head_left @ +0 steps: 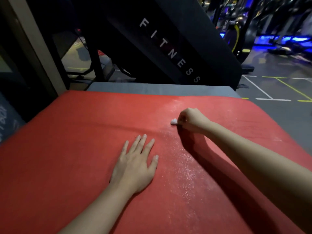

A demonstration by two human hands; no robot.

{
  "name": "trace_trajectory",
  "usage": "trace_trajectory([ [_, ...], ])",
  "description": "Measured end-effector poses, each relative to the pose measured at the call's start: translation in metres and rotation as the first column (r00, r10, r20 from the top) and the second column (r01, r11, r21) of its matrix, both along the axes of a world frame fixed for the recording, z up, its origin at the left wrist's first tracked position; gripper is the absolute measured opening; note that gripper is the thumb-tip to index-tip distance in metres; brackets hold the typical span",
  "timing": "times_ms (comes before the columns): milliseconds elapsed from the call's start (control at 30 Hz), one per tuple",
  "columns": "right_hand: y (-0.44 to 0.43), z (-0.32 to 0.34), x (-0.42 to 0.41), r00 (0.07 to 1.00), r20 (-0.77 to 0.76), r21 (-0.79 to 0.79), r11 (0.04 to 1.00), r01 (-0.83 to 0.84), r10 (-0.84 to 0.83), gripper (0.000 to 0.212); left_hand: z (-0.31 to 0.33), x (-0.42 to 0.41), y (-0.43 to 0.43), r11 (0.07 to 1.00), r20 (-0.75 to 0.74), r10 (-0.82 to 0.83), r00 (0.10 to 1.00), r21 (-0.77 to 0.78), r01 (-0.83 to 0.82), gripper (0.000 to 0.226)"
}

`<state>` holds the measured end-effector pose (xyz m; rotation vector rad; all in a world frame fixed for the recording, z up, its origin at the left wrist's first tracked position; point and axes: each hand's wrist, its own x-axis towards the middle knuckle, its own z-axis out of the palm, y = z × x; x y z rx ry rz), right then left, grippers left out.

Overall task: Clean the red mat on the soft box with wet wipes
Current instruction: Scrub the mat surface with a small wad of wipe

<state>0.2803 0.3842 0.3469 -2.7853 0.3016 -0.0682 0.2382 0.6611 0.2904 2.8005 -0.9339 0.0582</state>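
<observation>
A red mat (67, 149) covers the top of the soft box and fills most of the view. My left hand (135, 166) lies flat on it near the middle, fingers spread and straight. Farther out to the right, my right hand (190, 120) is curled round a small white wet wipe (173, 121) and presses it against the mat. Only a corner of the wipe shows beyond my fingers. A wet, glistening streak runs down the mat from the far right edge toward me.
A grey strip of the soft box (160, 89) shows beyond the mat's far edge. Behind it leans a tall black pad marked FITNESS (168, 53). Gym floor with white and yellow lines (270, 92) lies to the right, with machines at the back.
</observation>
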Motion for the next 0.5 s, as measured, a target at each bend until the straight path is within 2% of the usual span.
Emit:
trace_trajectory([
  [67,0.0,-0.001,-0.008,0.998,-0.004,-0.005,0.998,-0.06,0.06,0.037,-0.001,0.002,0.002,1.0,-0.001,0.002,1.0,0.004,-0.002,0.076],
  [167,-0.006,-0.008,0.007,0.996,0.08,-0.067,0.997,-0.035,0.04,0.008,-0.002,0.004,0.002,1.0,0.015,-0.003,1.0,0.007,0.003,0.075],
  [300,-0.024,-0.013,0.046,0.978,0.192,-0.096,0.991,0.096,-0.076,0.012,-0.003,0.004,0.003,1.0,0.008,-0.012,1.0,0.006,0.012,0.074],
  [400,-0.038,-0.01,0.064,0.961,0.204,-0.001,0.981,0.192,-0.188,0.013,-0.002,0.005,0.003,1.0,-0.005,-0.007,1.0,-0.017,0.007,0.074],
  [433,-0.039,-0.008,0.064,0.963,0.184,0.039,0.98,0.195,-0.199,0.017,-0.002,0.005,0.003,1.0,-0.003,-0.007,1.0,-0.006,0.007,0.074],
  [500,-0.039,-0.007,0.057,0.98,0.129,0.068,0.987,0.145,-0.152,0.04,-0.002,0.004,0.003,1.0,-0.002,-0.009,1.0,0.023,0.009,0.074],
])
